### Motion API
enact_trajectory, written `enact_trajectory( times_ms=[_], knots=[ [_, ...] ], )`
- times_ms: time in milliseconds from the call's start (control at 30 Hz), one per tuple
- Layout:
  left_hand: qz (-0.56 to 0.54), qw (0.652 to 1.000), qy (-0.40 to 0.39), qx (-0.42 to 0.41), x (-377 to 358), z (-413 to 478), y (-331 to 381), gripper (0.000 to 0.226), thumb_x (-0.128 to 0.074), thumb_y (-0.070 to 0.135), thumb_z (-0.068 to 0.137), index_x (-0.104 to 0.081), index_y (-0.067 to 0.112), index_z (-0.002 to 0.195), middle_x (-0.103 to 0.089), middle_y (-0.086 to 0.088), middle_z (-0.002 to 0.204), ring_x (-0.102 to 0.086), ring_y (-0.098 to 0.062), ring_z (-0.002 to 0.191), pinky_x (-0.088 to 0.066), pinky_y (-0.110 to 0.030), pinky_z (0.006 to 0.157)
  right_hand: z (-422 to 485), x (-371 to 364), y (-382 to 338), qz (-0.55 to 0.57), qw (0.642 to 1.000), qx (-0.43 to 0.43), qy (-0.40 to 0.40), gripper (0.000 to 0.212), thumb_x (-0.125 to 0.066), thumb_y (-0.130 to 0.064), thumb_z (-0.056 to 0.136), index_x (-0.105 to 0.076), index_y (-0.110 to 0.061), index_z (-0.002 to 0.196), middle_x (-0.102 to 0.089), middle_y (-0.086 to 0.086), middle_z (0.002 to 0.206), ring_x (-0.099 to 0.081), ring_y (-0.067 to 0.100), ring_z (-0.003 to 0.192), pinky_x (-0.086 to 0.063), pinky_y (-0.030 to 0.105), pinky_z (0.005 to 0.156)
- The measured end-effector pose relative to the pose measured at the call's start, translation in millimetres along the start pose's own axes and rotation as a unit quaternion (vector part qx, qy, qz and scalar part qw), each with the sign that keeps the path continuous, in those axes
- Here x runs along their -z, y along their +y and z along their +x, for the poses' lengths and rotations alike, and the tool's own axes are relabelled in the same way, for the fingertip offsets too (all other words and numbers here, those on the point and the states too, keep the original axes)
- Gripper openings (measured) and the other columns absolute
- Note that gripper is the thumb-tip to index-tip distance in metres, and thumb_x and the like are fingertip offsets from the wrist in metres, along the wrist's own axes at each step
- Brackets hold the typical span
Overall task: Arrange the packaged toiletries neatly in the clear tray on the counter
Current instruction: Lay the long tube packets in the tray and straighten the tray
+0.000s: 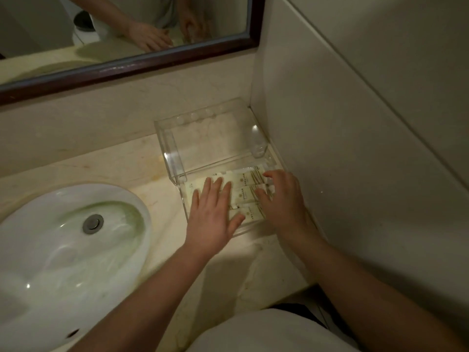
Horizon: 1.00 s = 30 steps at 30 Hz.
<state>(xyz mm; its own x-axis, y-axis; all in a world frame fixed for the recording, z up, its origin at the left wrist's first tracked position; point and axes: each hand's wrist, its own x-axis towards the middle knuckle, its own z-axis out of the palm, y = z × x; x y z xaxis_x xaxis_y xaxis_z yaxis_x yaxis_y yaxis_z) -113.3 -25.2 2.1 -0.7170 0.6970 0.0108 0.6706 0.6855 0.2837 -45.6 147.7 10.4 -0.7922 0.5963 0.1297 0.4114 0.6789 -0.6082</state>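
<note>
From the head view, I judge the job close to finished: the packaged toiletries already lie flat in the front, low section of the clear tray, stacked as roughly parallel rows side by side, while the raised rear part of the tray shows nothing in it. The tray sits in the corner of the counter, against the side wall and well right of the sink. I see no loose packets elsewhere on the counter, so what remains looks like squaring the edges. My left hand is spread wide and flat, palm down on the packets' left ends, gripping nothing. My right hand has fingers curled loosely, tips touching the right ends; it presses rather than holds
</note>
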Motion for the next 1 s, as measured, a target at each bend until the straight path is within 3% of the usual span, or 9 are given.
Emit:
enact_trajectory(
  times_ms=[100, 167, 300, 467, 567, 633, 733, 867, 1000],
  knots=[
    [0.037, 0.998, -0.028, 0.049, -19, -10, -2, 0.077, -0.018, 0.062, 0.094, -0.016, 0.014, 0.154, -0.009, -0.013, 0.163, 0.003, -0.032, 0.15, -0.007, -0.056, 0.119, -14, -9, 3, -0.096, 0.989, 0.05, -0.104, 0.065, -0.049, -0.047, 0.091, -0.029, -0.023, 0.148, -0.022, 0.007, 0.159, -0.018, 0.027, 0.145, -0.022, 0.043, 0.116],
    [0.052, 0.996, -0.04, 0.062, -23, -8, -4, 0.075, -0.013, 0.06, 0.095, -0.013, 0.016, 0.155, -0.004, -0.012, 0.163, 0.006, -0.032, 0.15, -0.004, -0.058, 0.118, -12, -16, 7, -0.141, 0.975, 0.033, -0.169, 0.076, -0.044, -0.052, 0.092, -0.007, -0.027, 0.154, 0.003, 0.003, 0.164, 0.005, 0.025, 0.15, -0.012, 0.046, 0.12],
    [0.061, 0.994, -0.055, 0.071, -25, -7, -4, 0.074, -0.01, 0.06, 0.094, -0.005, 0.02, 0.155, 0.004, -0.011, 0.163, 0.01, -0.032, 0.149, -0.001, -0.059, 0.118, -3, -19, 8, -0.163, 0.966, 0.033, -0.197, 0.077, -0.042, -0.053, 0.094, -0.001, -0.029, 0.154, 0.01, 0.004, 0.163, 0.013, 0.025, 0.149, -0.005, 0.046, 0.121],
    [0.057, 0.995, -0.052, 0.06, -23, -11, -6, 0.073, -0.014, 0.061, 0.095, -0.002, 0.022, 0.155, 0.007, -0.012, 0.163, 0.013, -0.033, 0.149, 0.0, -0.06, 0.117, 0, -20, 12, -0.133, 0.978, -0.014, -0.16, 0.075, -0.047, -0.051, 0.092, -0.012, -0.027, 0.154, 0.001, 0.006, 0.164, 0.003, 0.029, 0.149, -0.008, 0.047, 0.12],
    [-0.031, 0.99, 0.027, 0.138, -16, -23, -6, 0.07, -0.02, 0.056, 0.098, -0.001, 0.021, 0.155, 0.009, -0.011, 0.163, 0.015, -0.032, 0.148, 0.009, -0.052, 0.116, -3, -19, 18, -0.058, 0.993, -0.042, -0.097, 0.068, -0.042, -0.047, 0.096, -0.019, -0.018, 0.152, -0.014, 0.013, 0.161, -0.012, 0.033, 0.147, -0.016, 0.046, 0.117],
    [-0.151, 0.952, 0.084, 0.252, -10, -33, -6, 0.073, -0.026, 0.052, 0.096, -0.005, 0.013, 0.155, 0.001, -0.015, 0.163, 0.008, -0.034, 0.149, 0.003, -0.047, 0.118, -4, -17, 23, 0.012, 0.995, -0.087, -0.042, 0.062, -0.042, -0.04, 0.096, -0.029, -0.01, 0.148, -0.03, 0.018, 0.154, -0.027, 0.037, 0.14, -0.023, 0.045, 0.114],
    [-0.279, 0.873, 0.112, 0.385, -8, -35, -15, 0.076, -0.03, 0.05, 0.09, -0.025, 0.001, 0.149, -0.03, -0.027, 0.149, -0.024, -0.04, 0.139, -0.018, -0.049, 0.116, -1, -15, 25, 0.105, 0.981, -0.162, -0.016, 0.053, -0.045, -0.032, 0.097, -0.039, -0.004, 0.142, -0.046, 0.018, 0.141, -0.043, 0.034, 0.129, -0.033, 0.037, 0.105],
    [-0.404, 0.824, 0.108, 0.382, -15, -20, -20, 0.049, -0.032, 0.05, 0.091, -0.059, 0.017, 0.117, -0.062, -0.01, 0.113, -0.054, -0.032, 0.11, -0.042, -0.051, 0.099, 11, -16, 22, 0.16, 0.968, -0.188, -0.037, 0.036, -0.046, -0.028, 0.099, -0.057, -0.007, 0.126, -0.061, 0.002, 0.108, -0.058, 0.022, 0.104, -0.038, 0.024, 0.083],
    [-0.45, 0.799, 0.149, 0.37, -13, -17, -9, 0.03, -0.041, 0.031, 0.097, -0.06, 0.016, 0.114, -0.059, -0.004, 0.115, -0.052, -0.023, 0.111, -0.041, -0.039, 0.097, 14, -21, 27, 0.19, 0.964, -0.185, -0.017, 0.028, -0.049, -0.027, 0.097, -0.064, -0.008, 0.112, -0.065, 0.001, 0.099, -0.062, 0.021, 0.093, -0.042, 0.026, 0.077]
  ],
)
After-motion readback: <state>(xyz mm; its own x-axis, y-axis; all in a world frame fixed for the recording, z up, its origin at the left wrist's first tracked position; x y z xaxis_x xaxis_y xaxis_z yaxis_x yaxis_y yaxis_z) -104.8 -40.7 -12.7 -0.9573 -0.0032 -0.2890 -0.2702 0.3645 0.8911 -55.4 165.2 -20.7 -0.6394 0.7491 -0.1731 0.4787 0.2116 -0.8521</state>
